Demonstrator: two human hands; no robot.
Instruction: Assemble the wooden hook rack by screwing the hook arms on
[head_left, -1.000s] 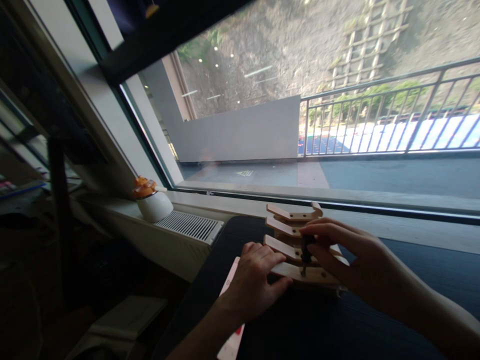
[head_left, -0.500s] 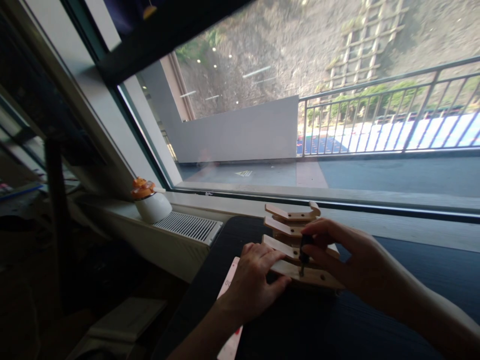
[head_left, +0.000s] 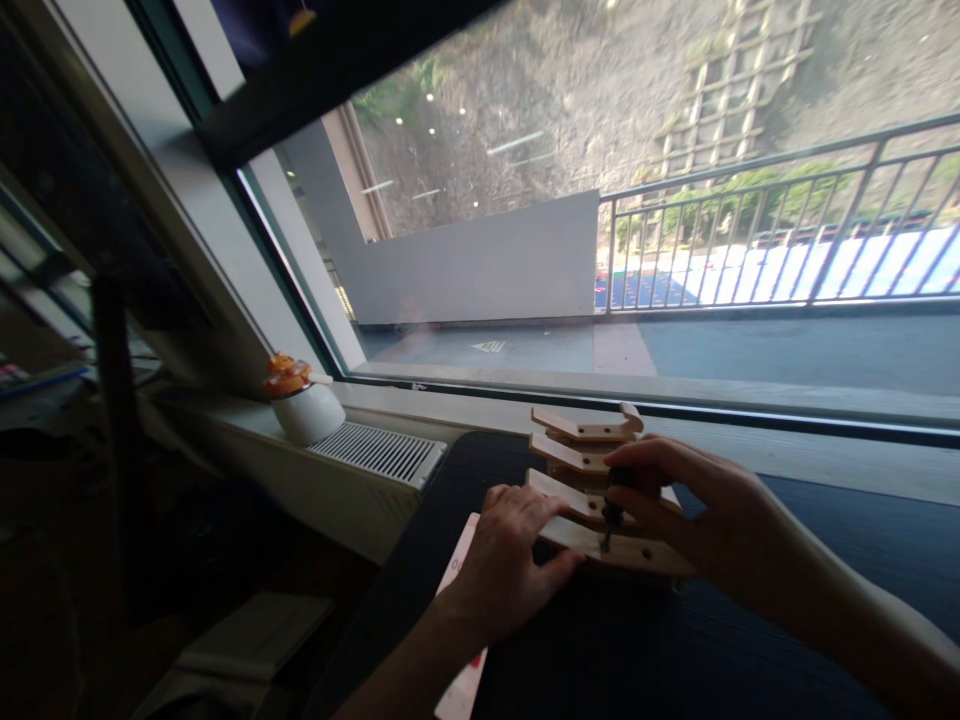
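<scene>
A small wooden rack [head_left: 574, 458] with several bent slats stands on the dark tabletop, dark screw heads or holes showing in its slats. My left hand [head_left: 514, 560] grips the near left end of the rack, thumb along the front slat and fingers over the top. Between the thumb and fingers of my right hand [head_left: 675, 500] is a short screwdriver [head_left: 613, 500] with a black handle. It points down, and its tip meets the nearest slat. The right side of the rack is partly hidden behind my right hand.
A pale pink printed strip [head_left: 459, 600] lies beside my left forearm on the dark table [head_left: 570, 650]. On the sill to the left are a white pot-shaped object with an orange top [head_left: 304, 400] and a vent grille [head_left: 382, 452]. A large window [head_left: 480, 260] runs behind the table.
Almost nothing differs. The screwdriver and the fingers of my right hand have shifted very slightly, while my left hand keeps its hold on the rack.
</scene>
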